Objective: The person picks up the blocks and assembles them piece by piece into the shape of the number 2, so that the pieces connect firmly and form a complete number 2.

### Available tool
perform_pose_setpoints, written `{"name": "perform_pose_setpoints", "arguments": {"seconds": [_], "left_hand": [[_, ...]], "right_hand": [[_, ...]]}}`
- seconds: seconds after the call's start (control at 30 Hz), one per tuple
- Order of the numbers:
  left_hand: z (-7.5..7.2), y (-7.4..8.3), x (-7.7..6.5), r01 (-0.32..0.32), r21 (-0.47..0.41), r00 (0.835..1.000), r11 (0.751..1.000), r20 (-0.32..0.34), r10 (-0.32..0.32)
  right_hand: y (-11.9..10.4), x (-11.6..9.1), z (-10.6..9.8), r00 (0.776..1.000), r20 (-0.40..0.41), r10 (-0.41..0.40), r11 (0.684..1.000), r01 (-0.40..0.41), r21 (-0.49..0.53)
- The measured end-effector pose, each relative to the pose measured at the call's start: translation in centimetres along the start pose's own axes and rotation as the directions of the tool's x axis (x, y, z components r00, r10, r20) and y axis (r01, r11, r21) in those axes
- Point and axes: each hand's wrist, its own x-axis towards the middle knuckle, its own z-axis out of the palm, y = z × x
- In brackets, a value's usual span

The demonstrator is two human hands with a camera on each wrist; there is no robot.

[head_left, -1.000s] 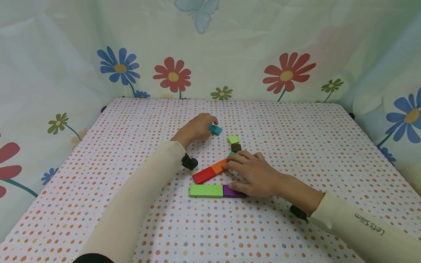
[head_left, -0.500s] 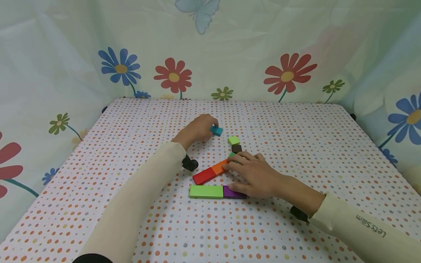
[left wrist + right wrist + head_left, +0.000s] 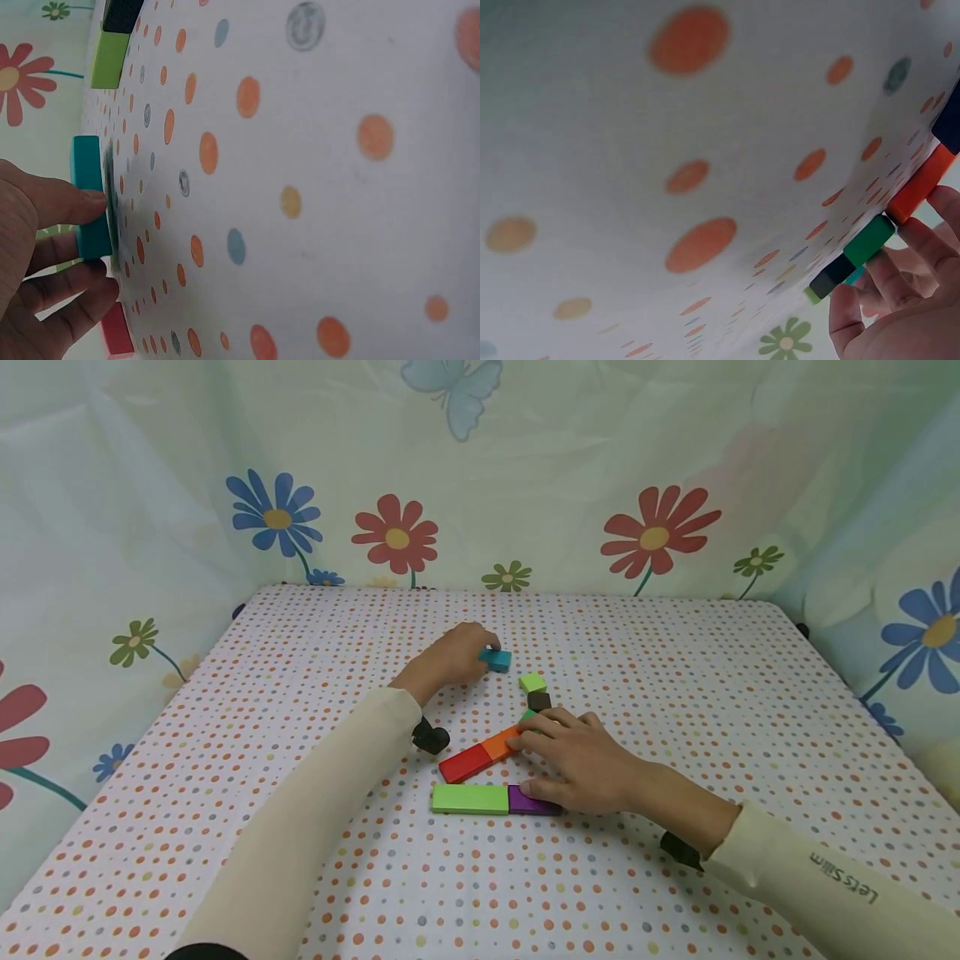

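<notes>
My left hand [image 3: 456, 653] pinches a teal block [image 3: 498, 661] between thumb and fingers, left of and beyond a small lime block [image 3: 532, 682]. A thin shadow beside the teal block [image 3: 88, 161] shows in the left wrist view; contact with the table is unclear. My right hand [image 3: 581, 766] lies over the other blocks with spread, relaxed fingers. Its thumb rests on a purple block [image 3: 536, 802]; fingertips touch an orange block [image 3: 501, 743] and, in the right wrist view, a green block [image 3: 868, 240]. A black block [image 3: 538, 701] sits between the green and lime ones.
A red block [image 3: 465, 763] continues the slanted line from the orange one. Nearer the person, a long lime block [image 3: 470, 799] abuts the purple one. Dotted cloth covers the table [image 3: 360, 893]; a flowered curtain [image 3: 555, 460] hangs behind it.
My left hand has shifted very slightly right with the teal block, which has turned a little and lies straighter across the head view. My right hand and the other blocks keep their places.
</notes>
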Motion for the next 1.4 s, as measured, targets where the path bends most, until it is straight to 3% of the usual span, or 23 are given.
{"name": "perform_pose_setpoints", "arguments": {"seconds": [0.4, 0.63, 1.2, 1.4], "left_hand": [[-0.4, 0.1, -0.6, -0.029, -0.001, 1.000, 1.000, -0.010, 0.029], [-0.3, 0.5, -0.6, -0.059, 0.020, 0.998, 0.998, 0.019, 0.059], [0.1, 0.9, -0.5, -0.058, 0.028, 0.998, 0.998, 0.023, 0.058], [0.3, 0.9, -0.3, -0.087, 0.050, 0.996, 0.995, 0.023, 0.086]], "right_hand": [[0.0, 0.1, 0.0, 1.000, 0.008, -0.001, 1.000, 0.001, 0.000], [0.0, 0.1, 0.0, 1.000, 0.009, 0.003, 1.000, -0.003, -0.002], [0.0, 0.1, 0.0, 1.000, -0.008, -0.006, 1.000, 0.006, -0.003], [-0.1, 0.1, 0.0, 1.000, -0.005, -0.007, 1.000, 0.007, 0.000]]}}
